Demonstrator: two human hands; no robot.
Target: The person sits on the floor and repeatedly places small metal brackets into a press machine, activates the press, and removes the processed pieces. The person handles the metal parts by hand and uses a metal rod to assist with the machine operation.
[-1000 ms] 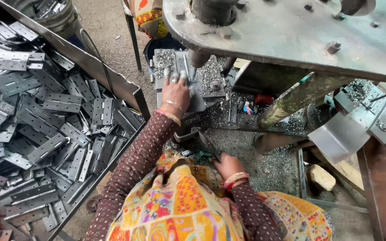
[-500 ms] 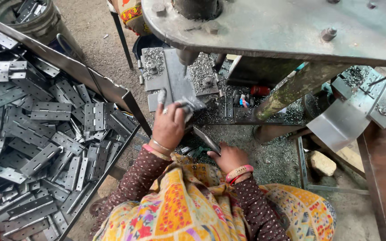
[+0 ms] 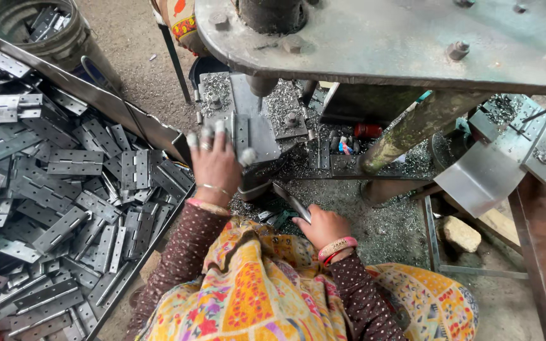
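In the head view, the left hand (image 3: pixel 215 165) is seen raised with its fingers spread and its grip released, nothing being held. Its fingertips are placed just at the near edge of the grey die block (image 3: pixel 248 120) of the press, where a flat hinge plate (image 3: pixel 241 134) lies on the block right beside them; whether the plate is actually touched cannot be told. A ring and bangles are worn on this hand.

The right hand (image 3: pixel 325 226) is kept lower, near the lap, and its grip is clenched around a narrow grey metal strip (image 3: pixel 292 201), which juts up and to the left from the fist toward the base of the press.

To the left, a large metal tray (image 3: pixel 127 120) is filled with a heap of grey hinges (image 3: pixel 58 202), lying flat and overlapping. A round bucket (image 3: pixel 64 38) with more metal pieces stands behind the tray. Above, the heavy press plate (image 3: pixel 387 38) spans the top of the view. Metal chips (image 3: pixel 387 221) are scattered over the floor below the press, and a stone (image 3: pixel 461 233) lies to the right of them.
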